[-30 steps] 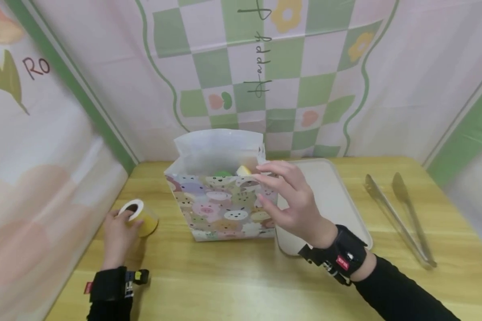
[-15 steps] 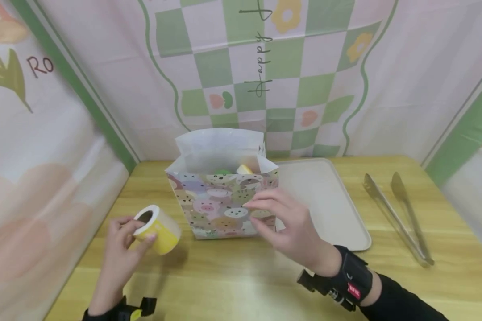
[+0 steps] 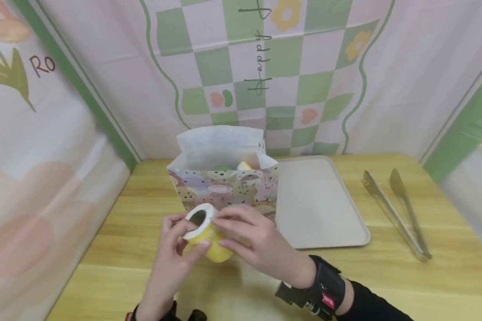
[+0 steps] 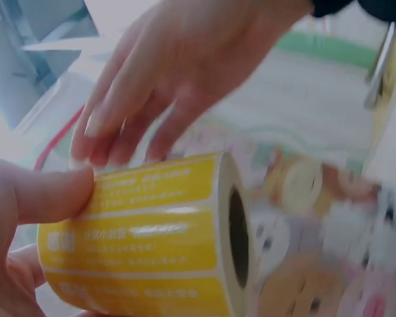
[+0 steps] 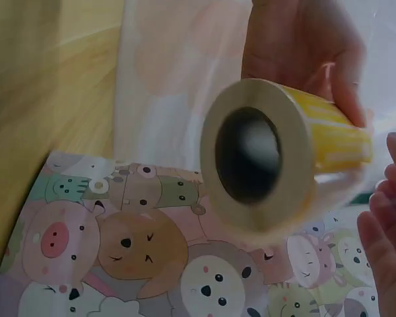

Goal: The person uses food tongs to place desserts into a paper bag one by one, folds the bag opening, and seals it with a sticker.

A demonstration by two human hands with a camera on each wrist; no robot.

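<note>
A roll of yellow labels (image 3: 219, 251) with a white-rimmed hollow core tilts in front of the bag. My left hand (image 3: 172, 252) grips it, thumb on the yellow side and fingers at the core end. White print and gaps between the labels (image 4: 145, 231) show in the left wrist view. My right hand (image 3: 261, 243) reaches in from the right, fingers loosely bent, fingertips right at the roll's side. In the right wrist view these fingers (image 5: 389, 218) have a small space between them and the roll. Behind stands an upright paper bag (image 3: 225, 189) printed with cartoon animals, its top open.
Something green (image 3: 224, 169) and a pale yellow piece (image 3: 244, 166) show inside the bag's mouth. Right of the bag lies a beige tray (image 3: 321, 205). Metal tongs (image 3: 397, 218) lie farther right on the wooden table (image 3: 116, 240). Patterned cloth (image 3: 213, 71) hangs behind.
My left hand has lifted the label roll from the table's left side and carried it right, before the bag. My right hand has come down from the bag's top edge to the roll.
</note>
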